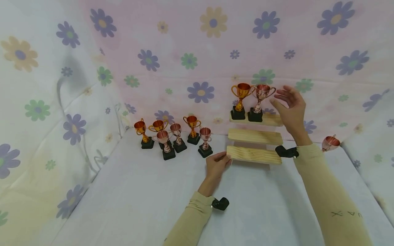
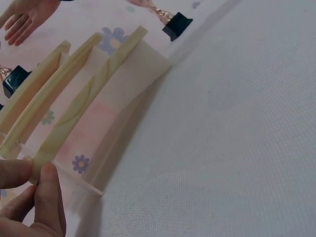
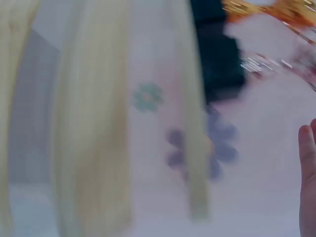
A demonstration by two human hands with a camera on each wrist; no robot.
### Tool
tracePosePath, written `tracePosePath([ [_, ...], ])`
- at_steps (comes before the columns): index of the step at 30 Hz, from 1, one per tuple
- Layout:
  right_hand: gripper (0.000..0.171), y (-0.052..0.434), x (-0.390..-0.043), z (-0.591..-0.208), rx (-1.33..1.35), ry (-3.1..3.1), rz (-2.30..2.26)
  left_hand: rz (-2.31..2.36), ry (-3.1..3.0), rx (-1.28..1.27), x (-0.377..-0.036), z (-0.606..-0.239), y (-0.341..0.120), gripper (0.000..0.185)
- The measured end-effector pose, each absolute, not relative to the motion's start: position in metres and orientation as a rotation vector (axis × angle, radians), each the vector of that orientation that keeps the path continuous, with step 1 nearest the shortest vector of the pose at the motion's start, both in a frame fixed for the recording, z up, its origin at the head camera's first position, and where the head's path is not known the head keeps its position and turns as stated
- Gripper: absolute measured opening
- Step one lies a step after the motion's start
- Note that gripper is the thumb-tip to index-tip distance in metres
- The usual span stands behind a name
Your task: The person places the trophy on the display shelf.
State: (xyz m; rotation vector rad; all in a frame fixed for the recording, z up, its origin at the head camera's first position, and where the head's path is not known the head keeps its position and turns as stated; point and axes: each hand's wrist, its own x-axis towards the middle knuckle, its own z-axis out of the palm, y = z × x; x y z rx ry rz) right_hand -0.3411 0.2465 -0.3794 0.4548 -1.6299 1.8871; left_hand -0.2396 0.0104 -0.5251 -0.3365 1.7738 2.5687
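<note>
A three-tier wooden display shelf (image 1: 254, 154) stands near the back wall. My left hand (image 1: 216, 166) pinches the left end of its lowest board (image 2: 74, 113) between thumb and fingers. On the top board, at its left part, a gold trophy cup (image 1: 242, 93) and a rose-gold trophy cup (image 1: 262, 92) stand upright side by side on black bases. My right hand (image 1: 292, 107) is just right of the rose-gold cup, apart from it, with fingers loosely bent and holding nothing. The right wrist view is blurred and shows only part of the hand (image 3: 308, 173) at its edge.
Left of the shelf, several gold and rose-gold trophies (image 1: 177, 133) stand grouped on the white cloth-covered table (image 1: 138, 198). Another rose-gold cup (image 1: 330, 142) is at the far right, its lower part hidden behind the right sleeve. Flowered fabric (image 1: 172, 34) hangs behind.
</note>
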Motion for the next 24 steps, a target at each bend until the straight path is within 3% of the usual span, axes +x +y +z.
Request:
tracePosePath([
  [8, 0.045, 0.312, -0.304, -0.364, 0.325, -1.352, 1.941, 2.573, 1.778, -0.346, -0.239, -0.524, 0.012, 0.028],
  [16, 0.042, 0.366, -0.276, -0.388, -0.023, -1.527, 1.705, 2.588, 1.772, -0.407, -0.239, -0.524, 0.014, 0.027],
  [24, 0.074, 0.389, -0.253, -0.431, -0.555, -1.983, 1.560, 2.584, 1.768, -0.453, -0.241, -0.526, 0.017, 0.026],
])
